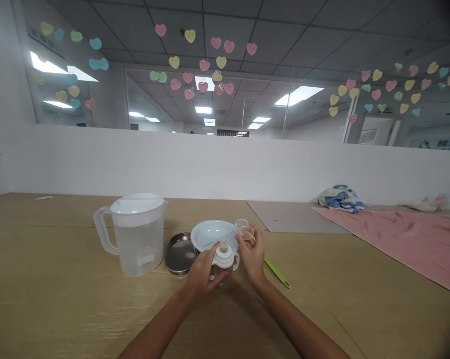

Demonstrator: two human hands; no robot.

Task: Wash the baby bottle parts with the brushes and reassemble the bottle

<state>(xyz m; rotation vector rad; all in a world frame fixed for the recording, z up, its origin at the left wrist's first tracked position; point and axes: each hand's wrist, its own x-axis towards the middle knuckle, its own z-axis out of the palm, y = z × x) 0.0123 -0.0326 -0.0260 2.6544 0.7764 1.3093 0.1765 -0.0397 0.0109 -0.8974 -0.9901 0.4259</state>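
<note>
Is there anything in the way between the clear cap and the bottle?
Just a thumb! The right hand holds the cap, with that thumb on the side toward the bottle in the left hand. Nothing else shows between them; the bowl is farther back.
</note>
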